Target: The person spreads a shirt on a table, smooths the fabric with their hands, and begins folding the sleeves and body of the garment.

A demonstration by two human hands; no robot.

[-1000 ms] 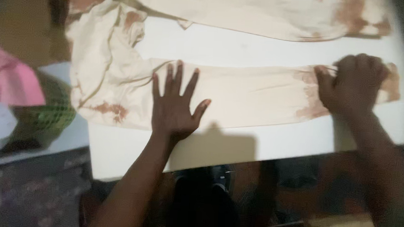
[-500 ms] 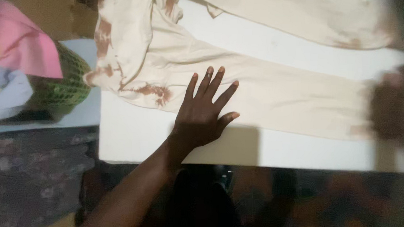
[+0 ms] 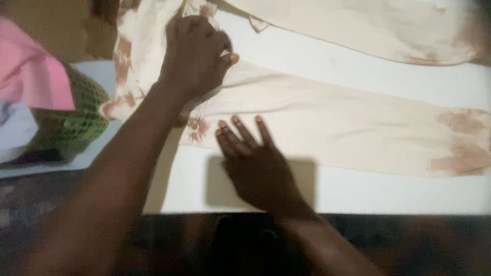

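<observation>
Cream trousers with brown stains lie flat across a white table, one leg running right toward a stained cuff. My left hand is closed in a fist on bunched fabric near the top of the trousers, at the upper left. My right hand rests flat with fingers spread at the near edge of the lower leg, fingertips on the cloth beside a brown stain. A second leg lies along the far side.
At the left a green mesh basket holds pink and pale blue cloths and sits on a light surface. The table's near edge runs just below my right hand, with dark floor beneath.
My left hand left the middle of the leg, moved up and left, and closed on the fabric. My right hand came from the cuff end to the near middle and opened flat.
</observation>
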